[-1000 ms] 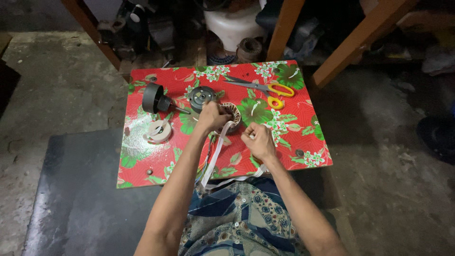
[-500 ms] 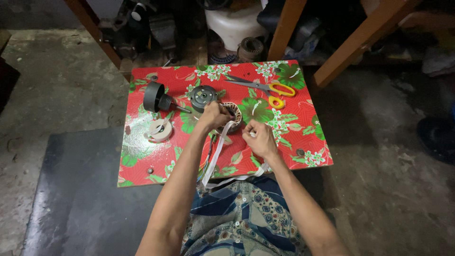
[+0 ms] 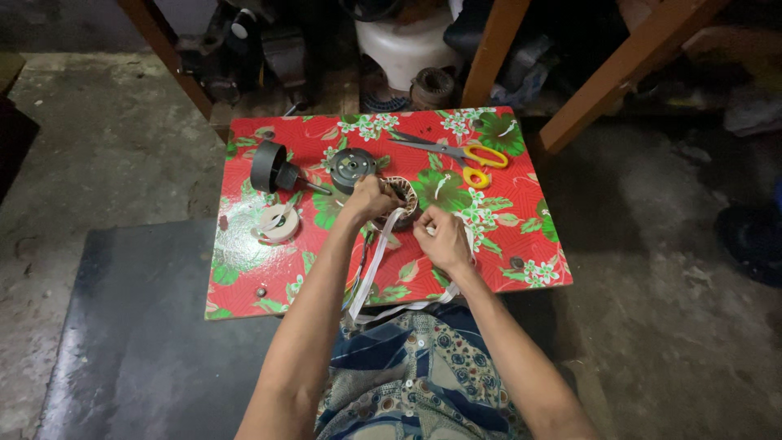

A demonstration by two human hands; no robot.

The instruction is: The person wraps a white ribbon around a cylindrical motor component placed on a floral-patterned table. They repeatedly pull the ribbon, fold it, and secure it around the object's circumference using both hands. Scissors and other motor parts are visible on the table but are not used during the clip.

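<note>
A wound motor coil (image 3: 401, 195) is gripped at mid-counter by the left hand (image 3: 368, 198), whose fingers are curled around its left edge, apparently to steady it while it is bound. A white cloth tape (image 3: 376, 254) is pinched in the closed right hand (image 3: 440, 240) just near and right of the coil; the tape is drawn up to the coil and its slack is left trailing off the near edge of the counter (image 3: 521, 213), toward the person's lap. A bundle of thin coloured wires (image 3: 358, 273) is seen hanging beside the tape.

The low counter is covered in a red flowered cloth. Parts are laid out within reach: a round grey metal housing (image 3: 352, 167) just left of the coil, a black rotor with a shaft (image 3: 273, 169) farther left, and a small roll of white tape (image 3: 278, 222) nearer on the left. Yellow-handled scissors (image 3: 460, 152) are set at the far right, well clear of the hands. Wooden legs (image 3: 497, 45) and dark machine parts are visible beyond the counter on a concrete floor (image 3: 98, 138).
</note>
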